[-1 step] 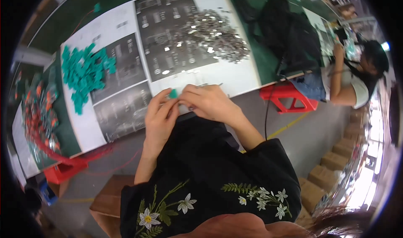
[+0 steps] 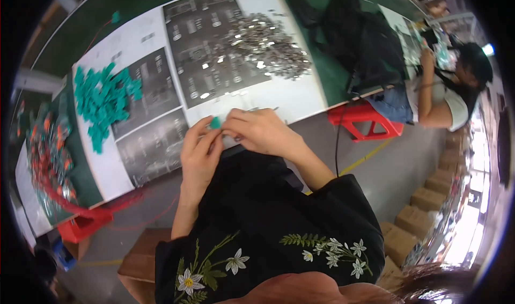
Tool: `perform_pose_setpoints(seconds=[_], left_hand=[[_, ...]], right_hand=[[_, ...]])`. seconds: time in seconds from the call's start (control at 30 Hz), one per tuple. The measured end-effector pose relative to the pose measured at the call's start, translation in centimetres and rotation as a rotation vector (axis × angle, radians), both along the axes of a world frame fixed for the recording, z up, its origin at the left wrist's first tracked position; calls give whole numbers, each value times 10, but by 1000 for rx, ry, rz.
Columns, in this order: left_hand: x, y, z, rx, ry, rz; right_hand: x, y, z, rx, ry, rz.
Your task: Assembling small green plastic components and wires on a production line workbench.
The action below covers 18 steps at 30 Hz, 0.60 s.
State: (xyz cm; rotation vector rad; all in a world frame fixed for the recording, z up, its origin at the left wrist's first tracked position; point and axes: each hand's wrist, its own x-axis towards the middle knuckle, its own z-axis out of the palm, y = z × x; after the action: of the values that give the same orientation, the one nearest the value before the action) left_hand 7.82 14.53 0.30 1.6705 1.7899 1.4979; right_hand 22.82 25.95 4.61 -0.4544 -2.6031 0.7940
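Note:
Over the near edge of the table, my left hand (image 2: 198, 151) and my right hand (image 2: 263, 132) meet fingertip to fingertip. A small teal-green plastic piece (image 2: 215, 123) is pinched in the left fingers and sticks up beside the right fingertips. My right fingers are curled and pressed together; what they hold is hidden. To the left lies a heap of similar teal-green pieces (image 2: 104, 100). Beyond my hands a pile of small shiny metal pieces (image 2: 271, 46) is spread out, with a few lying loose nearer to me.
Dark printed sheets (image 2: 201, 41) cover part of the white tabletop. Bagged red and orange parts (image 2: 48, 154) lie at the far left. On the right are a black bag (image 2: 362, 41), a red stool (image 2: 365, 122) and a seated person (image 2: 440, 94). Cardboard boxes (image 2: 413, 223) line the floor.
The whole view has shifted a little, so the table and both heaps sit slightly further left. My hands keep the same pinch close together around the teal-green piece.

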Motion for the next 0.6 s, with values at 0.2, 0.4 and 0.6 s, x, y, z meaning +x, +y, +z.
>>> perform_pose_setpoints(seconds=[0.2, 0.4, 0.6], left_hand=[[1, 1, -1, 88, 111, 4], [2, -3, -4, 42, 117, 1], [1, 0, -2, -7, 91, 14]], right_hand=[[4, 3, -1, -98, -70, -57], [-4, 16, -1, -382, -189, -39], [-13, 28, 4, -469, -282, 6]])
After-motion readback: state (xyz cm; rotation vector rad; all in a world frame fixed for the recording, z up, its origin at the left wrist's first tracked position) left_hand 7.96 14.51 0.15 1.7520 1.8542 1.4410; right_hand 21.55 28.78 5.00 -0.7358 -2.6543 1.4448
